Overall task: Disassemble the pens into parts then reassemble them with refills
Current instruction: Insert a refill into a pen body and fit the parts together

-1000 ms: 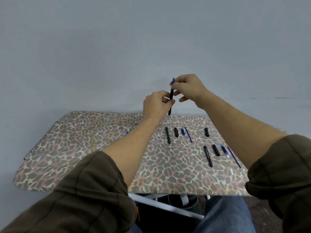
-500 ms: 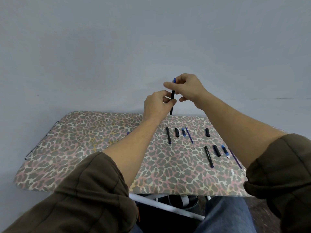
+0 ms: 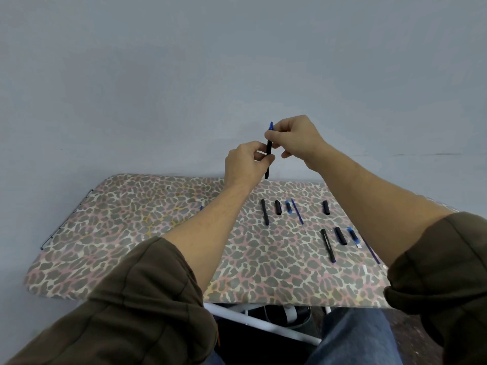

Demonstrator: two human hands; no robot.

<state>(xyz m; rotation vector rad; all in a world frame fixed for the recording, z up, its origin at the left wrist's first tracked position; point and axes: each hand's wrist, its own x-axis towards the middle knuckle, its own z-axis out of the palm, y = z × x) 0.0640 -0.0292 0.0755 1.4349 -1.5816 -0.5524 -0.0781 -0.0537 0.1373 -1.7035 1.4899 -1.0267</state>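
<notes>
Above the leopard-print board (image 3: 137,233), the left hand (image 3: 246,163) gripped the slim black pen barrel (image 3: 268,159) upright, steadying it while the right hand (image 3: 295,139) pinched its blue tip (image 3: 271,126), seemingly to twist it.

A board (image 3: 131,246) in a leopard-print cover, grey and pink blotches on cream, stands against a plain pale grey wall (image 3: 158,75). A thin wire rail (image 3: 66,217) edges its left end. Underneath run white metal legs (image 3: 263,325) and something dark, too shadowed to make out.
</notes>
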